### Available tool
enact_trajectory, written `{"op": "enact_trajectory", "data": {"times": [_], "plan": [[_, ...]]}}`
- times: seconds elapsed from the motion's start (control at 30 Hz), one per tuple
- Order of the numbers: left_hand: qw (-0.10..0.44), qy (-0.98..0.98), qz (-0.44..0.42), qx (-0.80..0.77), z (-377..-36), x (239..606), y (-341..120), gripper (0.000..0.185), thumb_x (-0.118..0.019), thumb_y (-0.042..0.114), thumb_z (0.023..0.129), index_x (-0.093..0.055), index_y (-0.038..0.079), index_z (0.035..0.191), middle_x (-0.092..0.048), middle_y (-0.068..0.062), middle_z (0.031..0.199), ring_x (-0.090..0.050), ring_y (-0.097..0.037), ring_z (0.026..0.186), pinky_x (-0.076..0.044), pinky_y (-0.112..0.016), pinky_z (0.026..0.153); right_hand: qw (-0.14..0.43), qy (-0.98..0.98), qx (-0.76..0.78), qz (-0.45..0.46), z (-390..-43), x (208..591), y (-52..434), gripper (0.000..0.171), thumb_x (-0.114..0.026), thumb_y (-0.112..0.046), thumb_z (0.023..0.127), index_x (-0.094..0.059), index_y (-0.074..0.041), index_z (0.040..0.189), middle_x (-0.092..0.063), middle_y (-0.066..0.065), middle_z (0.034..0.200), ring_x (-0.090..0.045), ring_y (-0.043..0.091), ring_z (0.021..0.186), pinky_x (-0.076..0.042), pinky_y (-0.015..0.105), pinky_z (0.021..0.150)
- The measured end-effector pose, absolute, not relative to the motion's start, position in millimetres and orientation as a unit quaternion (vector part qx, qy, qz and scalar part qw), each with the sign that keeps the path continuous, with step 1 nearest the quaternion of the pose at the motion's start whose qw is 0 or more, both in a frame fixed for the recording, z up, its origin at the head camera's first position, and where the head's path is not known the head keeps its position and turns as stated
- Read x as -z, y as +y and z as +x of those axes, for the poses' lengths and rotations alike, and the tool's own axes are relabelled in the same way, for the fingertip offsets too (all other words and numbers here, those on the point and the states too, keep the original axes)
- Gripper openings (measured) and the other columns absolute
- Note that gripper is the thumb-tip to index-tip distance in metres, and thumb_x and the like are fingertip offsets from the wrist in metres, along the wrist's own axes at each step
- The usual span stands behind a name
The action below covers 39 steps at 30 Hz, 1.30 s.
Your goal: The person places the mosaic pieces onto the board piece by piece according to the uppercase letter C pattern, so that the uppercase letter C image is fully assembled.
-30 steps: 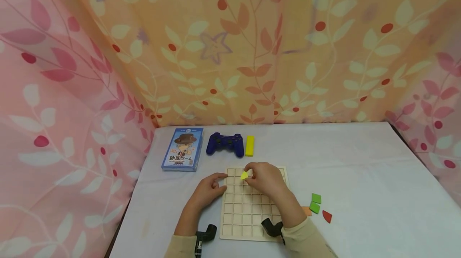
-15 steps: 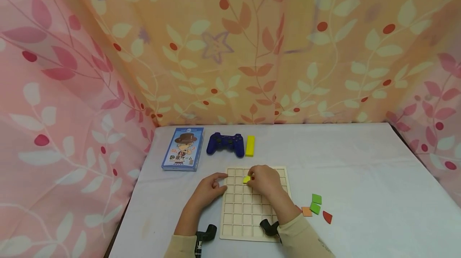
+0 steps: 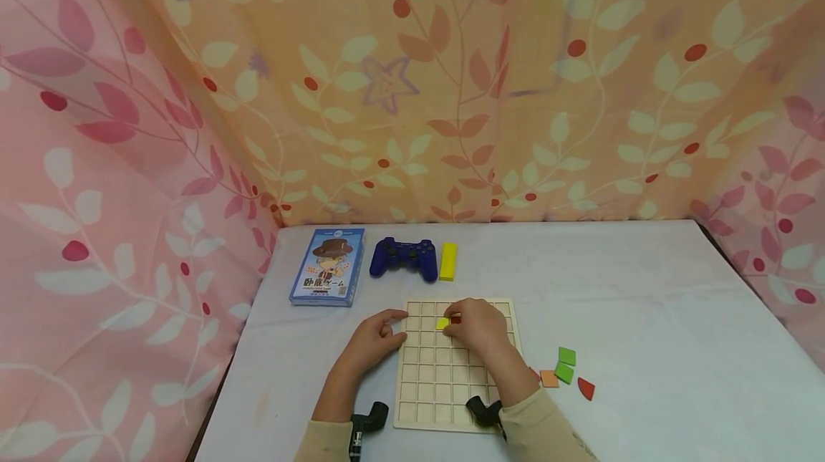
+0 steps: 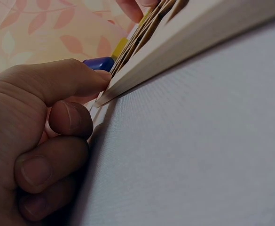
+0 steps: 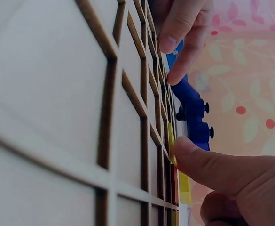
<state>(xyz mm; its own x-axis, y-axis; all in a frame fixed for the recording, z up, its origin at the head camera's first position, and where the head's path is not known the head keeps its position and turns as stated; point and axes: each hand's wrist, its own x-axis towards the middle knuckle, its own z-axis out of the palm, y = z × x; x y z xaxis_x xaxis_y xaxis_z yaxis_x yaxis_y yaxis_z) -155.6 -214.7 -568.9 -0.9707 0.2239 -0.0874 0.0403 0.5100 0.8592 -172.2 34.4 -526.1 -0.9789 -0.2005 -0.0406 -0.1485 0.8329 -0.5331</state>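
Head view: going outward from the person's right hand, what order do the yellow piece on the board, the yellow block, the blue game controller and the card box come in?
From the right hand:
1. Yellow piece, in a board cell at its fingers.
2. Yellow block, behind the board.
3. Blue game controller, left of that block.
4. Card box, farthest left.

One grid board, one blue controller, one card box, two green pieces.

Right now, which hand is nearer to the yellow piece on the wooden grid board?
The right hand. Its fingertips touch the yellow piece on the grid board. The left hand rests at the board's left edge, some cells away.
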Motion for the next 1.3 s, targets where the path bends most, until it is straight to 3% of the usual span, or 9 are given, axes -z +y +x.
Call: {"op": "enact_trajectory", "data": {"times": [0.2,0.4,0.53,0.63,0.73,1.0,1.3], "plan": [[0.092,0.866,0.076,-0.485,-156.0,566.7,-215.4,0.039,-0.075,0.022,0.094,-0.068,0.014,0.132,-0.044,0.007,0.055,-0.037,-0.009,0.046,-0.033,-0.026,0.048,0.046,0.953,0.289,-0.083,-172.8,530.9,35.3,0.017,-0.087,-0.029,0.081,-0.084,-0.023,0.097,-0.076,-0.001,0.103,-0.07,0.025,0.095,-0.049,0.034,0.062],[0.099,0.865,0.07,-0.487,-154.7,564.8,-215.1,0.04,-0.075,0.022,0.094,-0.068,0.014,0.133,-0.044,0.007,0.055,-0.038,-0.009,0.046,-0.033,-0.026,0.048,0.052,0.943,0.314,-0.091,-163.8,520.7,39.3,0.026,-0.087,-0.032,0.082,-0.083,-0.022,0.106,-0.075,0.001,0.107,-0.069,0.026,0.095,-0.051,0.037,0.066],[0.095,0.864,0.074,-0.488,-154.9,564.9,-214.7,0.04,-0.075,0.022,0.094,-0.068,0.013,0.133,-0.044,0.007,0.055,-0.037,-0.009,0.046,-0.032,-0.026,0.048,0.039,0.924,0.369,-0.094,-152.0,501.6,45.8,0.028,-0.085,-0.031,0.085,-0.082,-0.019,0.11,-0.069,-0.002,0.081,-0.061,0.018,0.074,-0.046,0.036,0.061],[0.091,0.866,0.074,-0.487,-155.6,565.5,-214.6,0.04,-0.075,0.021,0.094,-0.069,0.014,0.132,-0.044,0.007,0.055,-0.037,-0.009,0.046,-0.032,-0.026,0.048,0.036,0.906,0.414,-0.08,-145.0,488.1,53.3,0.027,-0.084,-0.031,0.087,-0.082,-0.018,0.111,-0.049,-0.006,0.06,-0.044,0.012,0.055,-0.035,0.03,0.053],[0.095,0.867,0.07,-0.484,-155.5,566.7,-214.7,0.04,-0.076,0.022,0.094,-0.069,0.014,0.132,-0.043,0.008,0.055,-0.036,-0.008,0.047,-0.033,-0.026,0.049,0.036,0.892,0.446,-0.059,-138.5,477.9,63.4,0.026,-0.083,-0.032,0.087,-0.082,-0.02,0.11,-0.037,-0.007,0.054,-0.033,0.009,0.049,-0.028,0.026,0.049],[0.092,0.863,0.077,-0.491,-155.6,567.9,-214.7,0.04,-0.075,0.021,0.094,-0.068,0.013,0.133,-0.043,0.007,0.055,-0.037,-0.01,0.047,-0.034,-0.027,0.049,0.005,0.867,0.498,-0.03,-124.8,458.9,97.2,0.031,-0.082,-0.035,0.088,-0.08,-0.018,0.114,-0.032,-0.004,0.056,-0.027,0.011,0.049,-0.026,0.026,0.048],[0.092,0.866,0.073,-0.486,-155.7,568.4,-213.6,0.04,-0.075,0.022,0.094,-0.068,0.014,0.132,-0.043,0.008,0.055,-0.037,-0.01,0.047,-0.033,-0.027,0.048,-0.023,0.864,0.503,0.032,-108.4,445.5,136.0,0.04,-0.077,-0.046,0.091,-0.079,-0.015,0.117,-0.038,-0.002,0.06,-0.033,0.014,0.053,-0.031,0.029,0.05]]}}
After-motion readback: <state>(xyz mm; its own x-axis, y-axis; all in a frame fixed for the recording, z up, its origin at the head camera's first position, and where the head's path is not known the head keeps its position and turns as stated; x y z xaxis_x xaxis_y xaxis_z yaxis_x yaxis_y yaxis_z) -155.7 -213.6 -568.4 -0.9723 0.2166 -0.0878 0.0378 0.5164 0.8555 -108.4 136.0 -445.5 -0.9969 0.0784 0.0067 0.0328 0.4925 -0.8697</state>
